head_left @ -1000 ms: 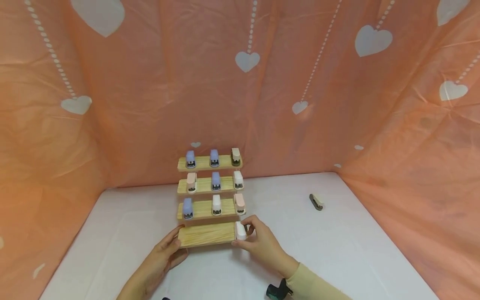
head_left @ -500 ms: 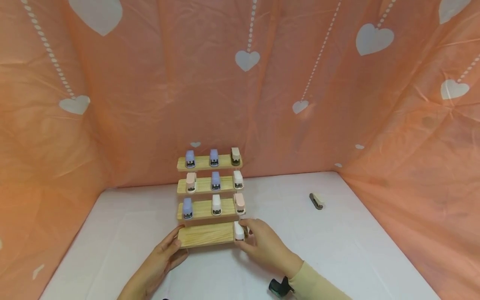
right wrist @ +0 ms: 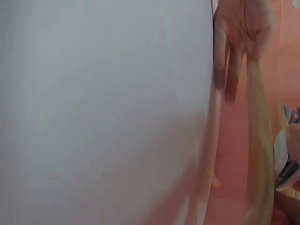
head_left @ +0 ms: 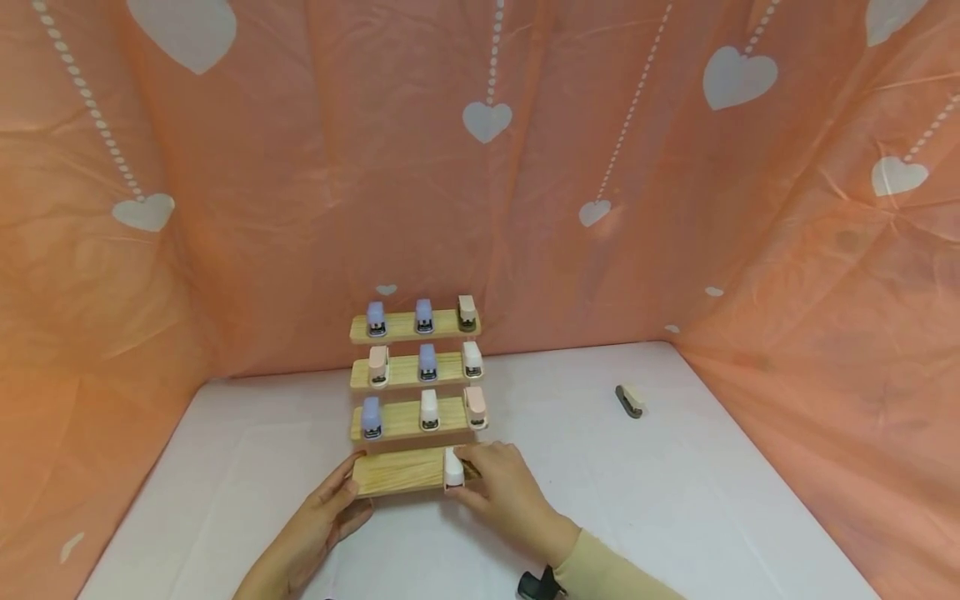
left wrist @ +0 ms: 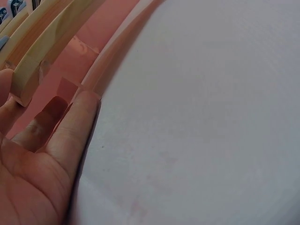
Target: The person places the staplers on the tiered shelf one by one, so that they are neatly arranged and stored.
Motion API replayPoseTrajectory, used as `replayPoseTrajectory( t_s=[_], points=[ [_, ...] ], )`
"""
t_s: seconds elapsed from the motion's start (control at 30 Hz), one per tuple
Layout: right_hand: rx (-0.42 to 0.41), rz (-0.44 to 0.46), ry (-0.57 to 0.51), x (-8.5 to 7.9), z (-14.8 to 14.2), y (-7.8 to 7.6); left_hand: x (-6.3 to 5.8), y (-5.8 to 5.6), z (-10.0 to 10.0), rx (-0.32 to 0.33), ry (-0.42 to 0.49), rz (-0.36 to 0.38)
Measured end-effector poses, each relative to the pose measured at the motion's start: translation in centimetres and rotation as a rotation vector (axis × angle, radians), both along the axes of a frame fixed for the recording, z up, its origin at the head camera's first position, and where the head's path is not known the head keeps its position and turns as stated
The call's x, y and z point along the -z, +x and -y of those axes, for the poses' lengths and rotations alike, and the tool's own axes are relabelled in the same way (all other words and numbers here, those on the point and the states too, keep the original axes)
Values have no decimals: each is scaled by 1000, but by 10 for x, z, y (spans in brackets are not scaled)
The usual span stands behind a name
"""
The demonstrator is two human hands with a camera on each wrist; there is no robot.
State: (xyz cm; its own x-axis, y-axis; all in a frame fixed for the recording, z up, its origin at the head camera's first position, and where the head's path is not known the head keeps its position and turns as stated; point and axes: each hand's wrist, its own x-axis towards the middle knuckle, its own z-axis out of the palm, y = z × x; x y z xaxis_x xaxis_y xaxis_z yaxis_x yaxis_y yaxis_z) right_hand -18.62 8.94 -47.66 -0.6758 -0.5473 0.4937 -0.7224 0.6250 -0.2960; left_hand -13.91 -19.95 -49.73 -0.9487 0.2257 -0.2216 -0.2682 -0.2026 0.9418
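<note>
My right hand (head_left: 504, 493) pinches a small white stapler (head_left: 453, 469) on the lowest wooden shelf (head_left: 397, 471) of a tiered rack, right of its middle. Its fingers are behind the stapler, its thumb at the shelf's front edge. In the right wrist view the stapler (right wrist: 280, 152) shows beside the board (right wrist: 260, 154). My left hand (head_left: 322, 512) holds that shelf's left end; in the left wrist view its thumb and a finger close on the board's corner (left wrist: 26, 79), other fingers stretched out below. The three tiers above carry purple, white, pink and beige staplers.
A beige and dark stapler (head_left: 630, 401) lies apart on the white tabletop (head_left: 720, 500), right of the rack. A black object (head_left: 536, 586) shows at the right wrist. Orange heart-printed cloth (head_left: 420, 183) walls the back and both sides.
My right hand has shifted left with the white stapler, from the lowest shelf's right end toward its middle. The left hand keeps its hold. The head view has turned slightly.
</note>
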Motion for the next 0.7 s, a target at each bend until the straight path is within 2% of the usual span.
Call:
replayPoseTrajectory(
  t_s=[0.1, 0.33, 0.7],
  points=[
    [-8, -5, -10, 2, 13, 0, 0, 0, 1, -11, -2, 4],
    [16, 82, -11, 2, 39, 4, 0, 2, -1, -19, 5, 18],
    [19, 70, -31, 1, 72, 4, -1, 0, 0, 3, 19, 10]
  ],
)
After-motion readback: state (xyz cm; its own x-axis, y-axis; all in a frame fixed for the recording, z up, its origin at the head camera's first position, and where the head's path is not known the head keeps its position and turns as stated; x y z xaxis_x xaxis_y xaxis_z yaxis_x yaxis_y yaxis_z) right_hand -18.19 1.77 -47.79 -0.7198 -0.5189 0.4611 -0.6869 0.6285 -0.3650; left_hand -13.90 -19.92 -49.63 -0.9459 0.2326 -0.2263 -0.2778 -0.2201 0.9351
